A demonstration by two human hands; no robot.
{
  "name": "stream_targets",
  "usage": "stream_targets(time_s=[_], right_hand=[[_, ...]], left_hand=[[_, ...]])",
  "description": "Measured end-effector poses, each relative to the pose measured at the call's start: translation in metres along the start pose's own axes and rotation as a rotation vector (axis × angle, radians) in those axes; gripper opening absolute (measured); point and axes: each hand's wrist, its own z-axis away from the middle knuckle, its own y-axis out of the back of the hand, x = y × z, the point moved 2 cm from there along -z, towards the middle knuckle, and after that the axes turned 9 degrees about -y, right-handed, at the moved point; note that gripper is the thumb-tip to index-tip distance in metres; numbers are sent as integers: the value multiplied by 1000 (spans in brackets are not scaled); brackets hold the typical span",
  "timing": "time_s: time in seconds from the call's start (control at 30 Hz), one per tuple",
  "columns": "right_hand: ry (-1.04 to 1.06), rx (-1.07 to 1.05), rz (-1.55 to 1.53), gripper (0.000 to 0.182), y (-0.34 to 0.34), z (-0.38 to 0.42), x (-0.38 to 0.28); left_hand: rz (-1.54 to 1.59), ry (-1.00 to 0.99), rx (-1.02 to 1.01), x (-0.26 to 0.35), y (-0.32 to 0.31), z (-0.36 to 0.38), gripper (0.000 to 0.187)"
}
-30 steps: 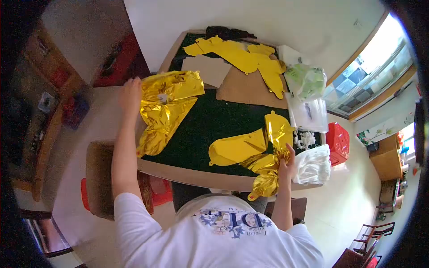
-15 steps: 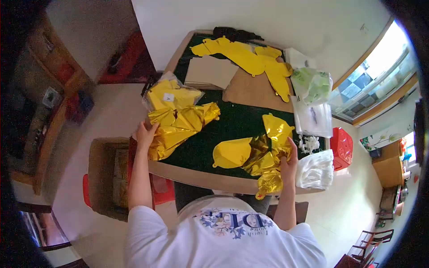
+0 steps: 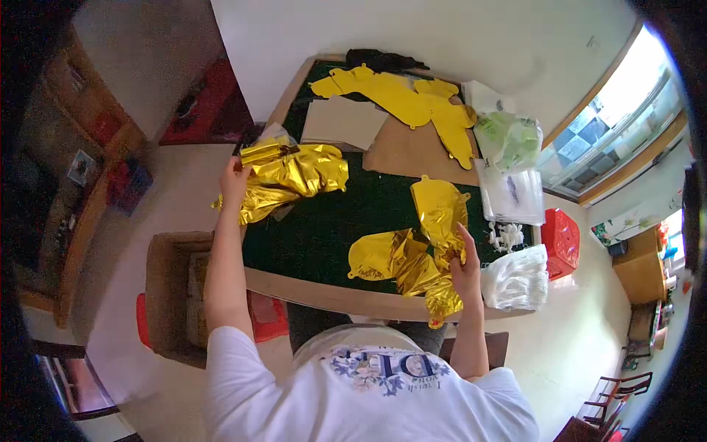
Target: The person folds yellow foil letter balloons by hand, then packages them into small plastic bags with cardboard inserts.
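My left hand (image 3: 234, 181) is closed on the edge of a shiny gold foil sheet (image 3: 294, 177) at the table's left side. This foil covers most of a clear bag (image 3: 274, 133) behind it. At the right, my right hand (image 3: 465, 267) grips the side of a second gold foil piece (image 3: 436, 210), thumb and fingers around its crumpled edge. That piece lies spread in several lobes on the dark green table top (image 3: 317, 243), and its lowest lobe hangs over the front edge.
Flat yellow shapes (image 3: 398, 96) and grey-brown card sheets (image 3: 342, 124) lie at the back. Clear plastic bags (image 3: 512, 195) and a white string bundle (image 3: 515, 280) line the right side. A cardboard box (image 3: 166, 295) stands left; a red stool (image 3: 560, 243) stands right.
My left hand has moved up and away from me, lifting and folding the left foil over the bag. The right foil has shifted slightly left, its upper lobe turned.
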Motion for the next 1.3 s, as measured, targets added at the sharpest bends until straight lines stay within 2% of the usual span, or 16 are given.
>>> stream_targets(time_s=[0.03,0.13,0.23,0.3,0.37,0.43,0.57,0.6,0.63,0.77,0.83,0.97,1.1,1.17,1.27,1.3], right_hand=[[3,2,0,75,0,-1,2],[16,-16,-78,74,1,-5,-2],[28,4,-161,71,-1,-20,-17],[40,-5,-300,73,-4,-39,-14],[43,41,-265,74,-8,-64,4],[65,98,-145,74,-12,-95,62],[-103,195,82,72,-11,-109,125],[-162,216,183,71,-10,-106,129],[-166,220,190,71,-8,-102,132],[-45,287,214,67,9,-86,128],[-363,225,190,62,20,-75,113],[70,349,492,46,28,-64,128],[83,306,656,36,30,-76,126],[115,292,721,33,32,-78,140],[-166,373,934,47,41,-80,152],[-89,534,1037,51,41,-79,148]], left_hand=[[2,-3,1,-3,1,-2,35],[-586,278,-335,-6,-14,-14,61],[-847,242,-226,17,-26,-2,68],[-781,143,-190,43,-34,14,66],[-757,-257,63,60,-43,26,62],[-586,-417,0,90,-73,61,53],[-214,-647,-679,172,-134,151,49],[-165,-759,-706,160,-153,174,49],[-171,-710,-824,164,-163,192,47],[-296,-733,-739,176,-157,221,43],[-381,-709,-669,184,-141,225,40],[-301,-592,-621,172,-129,227,28],[-327,-601,-541,179,-142,201,39],[-471,-536,-696,167,-158,199,50],[-486,-544,-790,154,-161,196,55],[-461,-563,-794,154,-160,197,54]])
